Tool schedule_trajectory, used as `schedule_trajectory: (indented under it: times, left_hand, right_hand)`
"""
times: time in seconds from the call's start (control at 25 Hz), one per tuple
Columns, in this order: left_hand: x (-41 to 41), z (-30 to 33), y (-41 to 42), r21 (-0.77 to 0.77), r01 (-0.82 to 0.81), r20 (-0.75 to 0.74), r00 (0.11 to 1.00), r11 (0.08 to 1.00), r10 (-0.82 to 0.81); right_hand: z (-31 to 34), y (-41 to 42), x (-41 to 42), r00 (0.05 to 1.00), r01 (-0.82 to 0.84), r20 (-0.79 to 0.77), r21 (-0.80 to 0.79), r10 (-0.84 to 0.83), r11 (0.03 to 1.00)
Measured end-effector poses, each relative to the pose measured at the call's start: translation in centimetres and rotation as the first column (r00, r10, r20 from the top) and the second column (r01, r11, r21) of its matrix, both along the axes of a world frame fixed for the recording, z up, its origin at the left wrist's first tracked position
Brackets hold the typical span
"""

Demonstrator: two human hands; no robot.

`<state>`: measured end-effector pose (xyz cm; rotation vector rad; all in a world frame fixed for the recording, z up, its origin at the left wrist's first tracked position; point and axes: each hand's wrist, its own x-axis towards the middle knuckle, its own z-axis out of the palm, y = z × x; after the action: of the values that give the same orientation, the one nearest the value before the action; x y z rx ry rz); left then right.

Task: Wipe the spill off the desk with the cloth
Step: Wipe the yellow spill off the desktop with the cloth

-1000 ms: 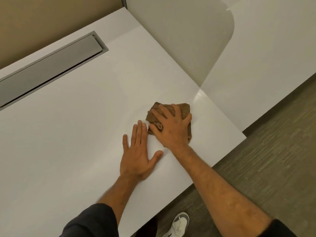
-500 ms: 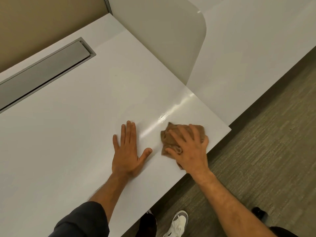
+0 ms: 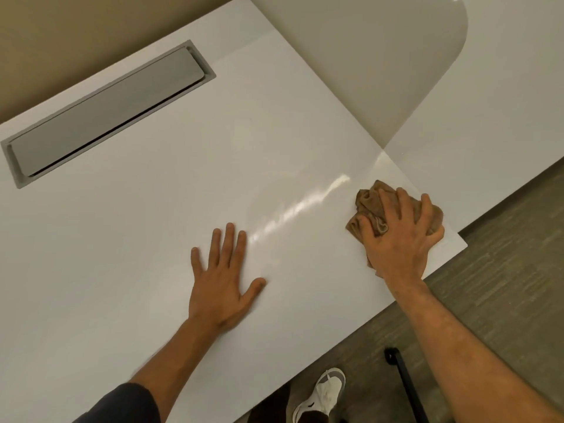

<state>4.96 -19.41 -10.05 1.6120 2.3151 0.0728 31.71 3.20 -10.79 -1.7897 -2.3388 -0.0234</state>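
Note:
My right hand point(image 3: 399, 239) presses a crumpled brown cloth point(image 3: 370, 199) onto the white desk point(image 3: 152, 239), close to the desk's right corner. The fingers are curled over the cloth and cover most of it. A shiny wet streak point(image 3: 299, 207) runs diagonally across the desk from near the cloth toward my left hand. My left hand point(image 3: 221, 282) lies flat on the desk, fingers spread, holding nothing.
A grey cable-tray lid point(image 3: 106, 114) is set into the desk at the back left. A rounded white divider panel point(image 3: 381, 56) stands at the back right, with a second white desk point(image 3: 503, 117) beyond it. Grey floor, a white shoe point(image 3: 323, 392) and a black bar point(image 3: 406, 383) lie below.
My right hand has slid the cloth to the right and toward the desk's near right corner, leaving a shiny streak behind it. My left hand has stayed flat on the desk.

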Motion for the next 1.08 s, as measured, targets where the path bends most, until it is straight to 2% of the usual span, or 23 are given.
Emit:
schedule_trajectory:
  times: [0.2, 0.36, 0.48, 0.68, 0.76, 0.88, 1.08]
  left_hand:
    - [-0.1, -0.4, -0.2, 0.005, 0.006, -0.032, 0.999, 1.000, -0.006]
    - [-0.2, -0.1, 0.1, -0.007, -0.010, 0.010, 1.000, 1.000, 0.010]
    - [-0.2, 0.1, 0.0, -0.009, -0.013, 0.046, 0.999, 1.000, 0.013]
    - [-0.4, 0.4, -0.4, 0.091, -0.030, 0.147, 0.989, 0.995, 0.016]
    - [-0.4, 0.4, -0.4, 0.133, -0.060, 0.196, 0.980, 0.989, 0.033]
    - [-0.3, 0.5, -0.4, 0.137, -0.090, 0.222, 0.973, 0.986, 0.058]
    - [-0.5, 0.4, -0.8, 0.129, -0.063, 0.183, 0.982, 0.990, 0.038]
  right_hand:
    - [-0.1, 1.3, -4.3, 0.977, 0.209, -0.043, 0.001, -0.209, 0.978]
    - [0.8, 3.3, -10.2, 0.976, 0.196, -0.084, -0.061, -0.201, 0.979]
    - [1.0, 2.4, -13.1, 0.994, 0.070, -0.081, -0.074, -0.076, 0.995]
    - [0.8, -4.0, -15.5, 0.955, -0.294, -0.071, -0.082, 0.289, 0.952]
    - [0.9, -6.6, -15.8, 0.894, -0.447, -0.052, -0.110, 0.444, 0.888]
    - [1.2, -9.8, -14.1, 0.747, -0.663, -0.028, -0.109, 0.664, 0.741]
    - [0.9, -14.5, -7.0, 0.621, -0.781, -0.081, -0.141, 0.780, 0.608]
